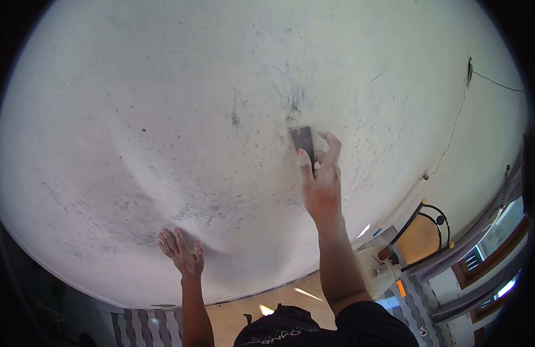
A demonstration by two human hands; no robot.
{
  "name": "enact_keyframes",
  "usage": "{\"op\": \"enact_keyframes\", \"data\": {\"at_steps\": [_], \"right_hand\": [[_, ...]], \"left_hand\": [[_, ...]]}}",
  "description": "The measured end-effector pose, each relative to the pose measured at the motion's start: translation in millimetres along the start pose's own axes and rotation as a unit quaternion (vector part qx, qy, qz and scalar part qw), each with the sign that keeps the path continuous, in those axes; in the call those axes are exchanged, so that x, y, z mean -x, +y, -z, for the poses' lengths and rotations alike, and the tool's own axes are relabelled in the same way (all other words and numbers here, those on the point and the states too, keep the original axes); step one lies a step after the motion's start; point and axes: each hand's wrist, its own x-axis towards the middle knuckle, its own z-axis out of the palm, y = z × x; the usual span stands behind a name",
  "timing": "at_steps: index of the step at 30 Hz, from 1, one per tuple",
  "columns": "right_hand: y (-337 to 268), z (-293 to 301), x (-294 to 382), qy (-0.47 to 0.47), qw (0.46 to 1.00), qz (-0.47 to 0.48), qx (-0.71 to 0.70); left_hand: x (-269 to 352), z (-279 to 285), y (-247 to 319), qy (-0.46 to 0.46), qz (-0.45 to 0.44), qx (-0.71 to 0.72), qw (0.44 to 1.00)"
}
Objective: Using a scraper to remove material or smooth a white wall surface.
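My right hand [321, 178] grips a dark putty knife [304, 141] between thumb and fingers, its wide edge up against the white wall [198, 108]. The index finger is raised and bent beside the blade. White dust coats the fingers. Lower and to the left, my left hand [183, 251] is spread with its fingers up, at the wall and holding nothing. Dark scuffs and specks mark the wall above the blade and between the hands.
A bed frame with a tan panel [419, 238] stands at the right, near a small pale table [369, 264] bearing a cup [380, 272] and other small items. A wire [456, 117] runs down the wall to a small fitting [426, 176]. Curtains [441, 271] and windows are at the far right.
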Motion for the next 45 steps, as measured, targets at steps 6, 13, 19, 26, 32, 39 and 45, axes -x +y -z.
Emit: {"op": "enact_keyframes", "data": {"at_steps": [6,13,19,26,32,39,45], "right_hand": [[41.6,-6.2,23.1,-0.030,0.972,0.222,0.070],[71.6,-20.3,44.0,-0.067,0.976,0.190,0.087],[21.9,-31.5,2.8,-0.032,0.970,0.235,0.046],[8.4,-23.8,15.1,-0.025,0.973,0.220,0.066],[19.6,-34.3,17.0,-0.010,0.980,0.195,0.042],[9.3,-37.5,12.1,-0.011,0.977,0.210,0.031],[5.0,-25.6,-2.3,-0.027,0.981,0.189,0.040]], "left_hand": [[-10.5,32.7,5.9,-0.049,-0.004,0.080,0.996],[-20.5,49.7,14.1,-0.031,0.008,0.138,0.990],[-71.9,46.2,30.7,0.054,-0.041,0.155,0.986],[-105.3,23.3,13.8,0.142,-0.092,0.027,0.985],[-103.7,11.4,10.5,0.181,-0.095,-0.034,0.978],[-103.1,10.5,6.0,0.189,-0.098,-0.044,0.976],[-108.7,8.4,11.5,0.198,-0.102,-0.038,0.974]]}}
